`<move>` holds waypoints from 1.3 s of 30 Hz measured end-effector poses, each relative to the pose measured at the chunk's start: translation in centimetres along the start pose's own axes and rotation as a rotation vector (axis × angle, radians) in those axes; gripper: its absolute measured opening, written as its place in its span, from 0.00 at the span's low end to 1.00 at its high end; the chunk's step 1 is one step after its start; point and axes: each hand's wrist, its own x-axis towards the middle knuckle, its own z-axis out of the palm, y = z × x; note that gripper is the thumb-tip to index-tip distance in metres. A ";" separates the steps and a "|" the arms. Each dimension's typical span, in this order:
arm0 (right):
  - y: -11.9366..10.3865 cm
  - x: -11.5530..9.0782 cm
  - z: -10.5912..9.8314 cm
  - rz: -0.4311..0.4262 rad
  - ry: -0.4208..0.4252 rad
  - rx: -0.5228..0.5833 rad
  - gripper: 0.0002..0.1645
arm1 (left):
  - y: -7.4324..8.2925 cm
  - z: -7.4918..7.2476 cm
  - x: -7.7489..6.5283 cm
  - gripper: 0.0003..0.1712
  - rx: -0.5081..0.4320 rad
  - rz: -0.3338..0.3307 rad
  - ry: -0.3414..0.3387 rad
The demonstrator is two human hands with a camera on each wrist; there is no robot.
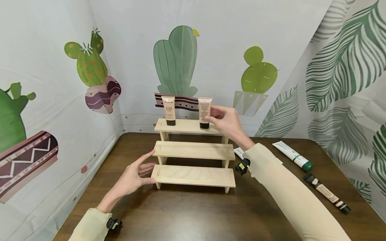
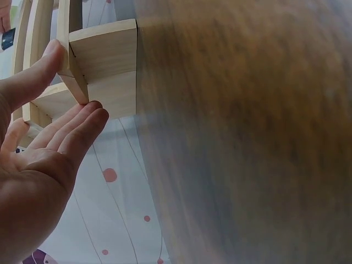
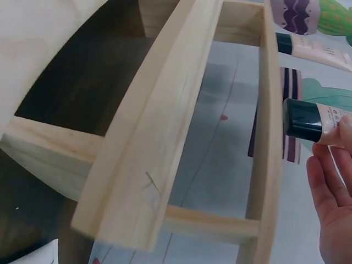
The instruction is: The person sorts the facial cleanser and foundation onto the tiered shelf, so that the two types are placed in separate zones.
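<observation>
Pale wood makes up the three-tier rack (image 1: 194, 149), which stands on the brown counter (image 1: 193, 214). On its top tier, one beige BB tube (image 1: 169, 109) stands upright on its black cap, released; that placement is judged complete. The right hand (image 1: 227, 122) pinches a second beige tube (image 1: 204, 107) between thumb and fingers, upright at the same tier's right part; whether the cap bears on the wood cannot be confirmed, so this placement is judged nearly finished. The left hand (image 1: 132, 175) has its fingers spread and fairly straight, touching the rack's left end, gripping nothing. Apparently outstanding: a white-and-green tube (image 1: 292, 155), a black tube (image 1: 327, 194) and a partly hidden white tube (image 1: 239, 152), all lying on the counter right of the rack.
</observation>
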 end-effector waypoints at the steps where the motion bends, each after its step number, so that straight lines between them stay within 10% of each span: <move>1: 0.0 0.1 0.2 0.004 0.001 0.005 0.25 | 0.0 0.0 0.0 0.62 0.000 -0.001 0.000; 39: 0.8 1.8 3.1 0.016 -0.037 0.014 0.24 | -0.2 0.0 0.0 0.62 0.004 -0.005 0.001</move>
